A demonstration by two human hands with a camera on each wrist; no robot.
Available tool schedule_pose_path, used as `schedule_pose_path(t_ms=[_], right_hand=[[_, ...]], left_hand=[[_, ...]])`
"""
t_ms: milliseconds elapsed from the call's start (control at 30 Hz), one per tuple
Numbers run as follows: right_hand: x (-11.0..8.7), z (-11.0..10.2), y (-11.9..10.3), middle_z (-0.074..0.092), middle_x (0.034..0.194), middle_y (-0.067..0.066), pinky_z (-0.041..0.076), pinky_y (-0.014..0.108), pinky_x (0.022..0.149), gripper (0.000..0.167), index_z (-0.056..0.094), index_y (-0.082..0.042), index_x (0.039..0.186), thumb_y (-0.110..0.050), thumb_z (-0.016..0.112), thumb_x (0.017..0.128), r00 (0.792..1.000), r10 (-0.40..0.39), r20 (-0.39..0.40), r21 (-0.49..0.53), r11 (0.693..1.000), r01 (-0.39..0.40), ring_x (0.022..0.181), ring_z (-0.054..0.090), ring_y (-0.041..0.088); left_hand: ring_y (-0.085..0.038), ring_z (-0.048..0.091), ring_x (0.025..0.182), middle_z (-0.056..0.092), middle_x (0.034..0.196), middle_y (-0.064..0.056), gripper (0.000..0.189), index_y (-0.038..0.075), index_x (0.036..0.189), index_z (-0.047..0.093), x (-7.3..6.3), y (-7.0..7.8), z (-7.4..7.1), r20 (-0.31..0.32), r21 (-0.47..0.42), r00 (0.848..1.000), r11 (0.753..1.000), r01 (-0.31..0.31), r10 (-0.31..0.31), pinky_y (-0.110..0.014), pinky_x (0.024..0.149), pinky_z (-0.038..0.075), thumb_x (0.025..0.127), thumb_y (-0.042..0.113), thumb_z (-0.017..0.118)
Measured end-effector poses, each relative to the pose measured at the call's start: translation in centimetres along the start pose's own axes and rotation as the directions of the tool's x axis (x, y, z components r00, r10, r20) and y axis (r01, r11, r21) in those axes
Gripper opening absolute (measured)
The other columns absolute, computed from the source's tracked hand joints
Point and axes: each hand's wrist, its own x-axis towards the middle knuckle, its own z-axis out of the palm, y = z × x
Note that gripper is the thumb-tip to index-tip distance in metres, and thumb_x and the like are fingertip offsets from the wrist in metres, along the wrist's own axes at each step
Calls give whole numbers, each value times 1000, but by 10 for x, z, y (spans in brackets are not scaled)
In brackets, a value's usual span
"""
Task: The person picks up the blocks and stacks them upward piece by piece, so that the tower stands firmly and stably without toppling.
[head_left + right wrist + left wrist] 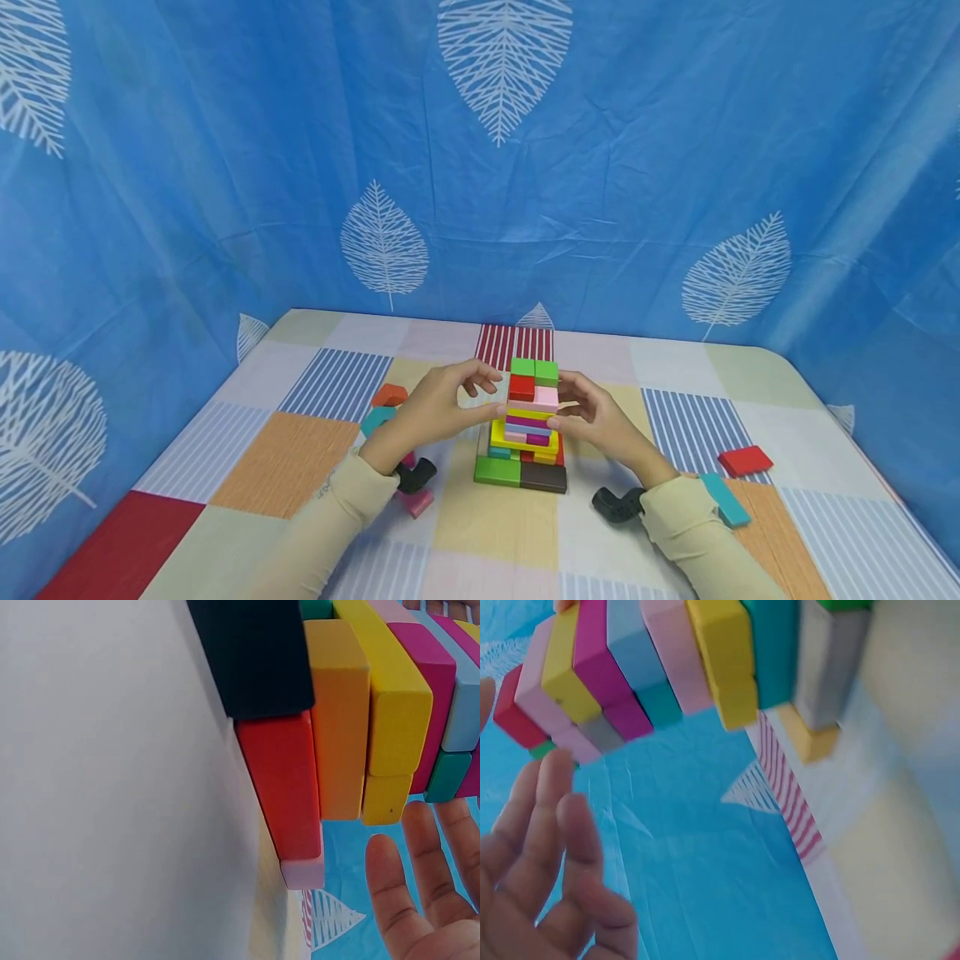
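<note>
A stacked tower of coloured wooden blocks [529,429] stands between the two hands. Two green blocks [534,371] top it, above red and pink ones; green and dark brown blocks lie at its front base. On the tower's left side, the left hand [442,404] has its thumb tip close to the upper layers, fingers spread and loosely bent. The right hand [600,421] is at the opposite side, thumb at the front edge by the middle layers, fingers reaching behind. In the right wrist view, its relaxed fingers [390,881] show beside the tower.
Right of the tower lie a red block [746,461] and a teal block [724,500]. An orange block [389,396], a teal piece [375,419] and a pink block [416,502] lie near the left forearm. A blue leaf-patterned curtain [600,167] hangs behind the patchwork-covered table [495,533].
</note>
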Motion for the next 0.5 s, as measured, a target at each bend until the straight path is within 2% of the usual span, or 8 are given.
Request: schedule_pose_path(t_ms=[100, 200, 300, 500], right_hand=[[0, 0, 0, 64, 136, 24, 55, 32, 103, 64, 49, 5, 153, -9, 78, 98, 1000, -2, -4, -1, 1000, 2, 120, 61, 28], [0, 0, 0, 63, 136, 25, 56, 32, 103, 65, 49, 6, 153, -7, 78, 97, 1000, -5, -5, 1, 1000, 5, 120, 62, 27], [0, 0, 0, 63, 136, 26, 55, 31, 103, 66, 48, 6, 154, -8, 78, 97, 1000, -1, -6, 3, 1000, 1, 121, 61, 31], [-1, 0, -1, 63, 137, 25, 55, 32, 104, 67, 49, 5, 154, -11, 80, 97, 1000, 1, -7, 0, 1000, -1, 123, 60, 37]], left_hand=[[-22, 65, 100, 76, 112, -3, 35, 7, 129, 73, -9, -8, -8, 91, 14, 996, 1000, -7, 6, -30, 76, 55, 99, 24, 82], [-17, 65, 101, 75, 113, -2, 29, 6, 126, 74, -18, -17, -15, 196, -4, 981, 1000, -16, 17, -32, 81, 53, 102, 20, 77], [-13, 67, 100, 76, 114, -3, 25, 5, 125, 74, -28, -24, -21, 288, -41, 957, 999, -7, 19, -34, 84, 51, 104, 18, 75], [-6, 69, 96, 77, 114, -7, 19, 3, 119, 75, -46, -37, -29, 422, -111, 906, 994, 11, 37, -29, 84, 55, 101, 8, 74]])
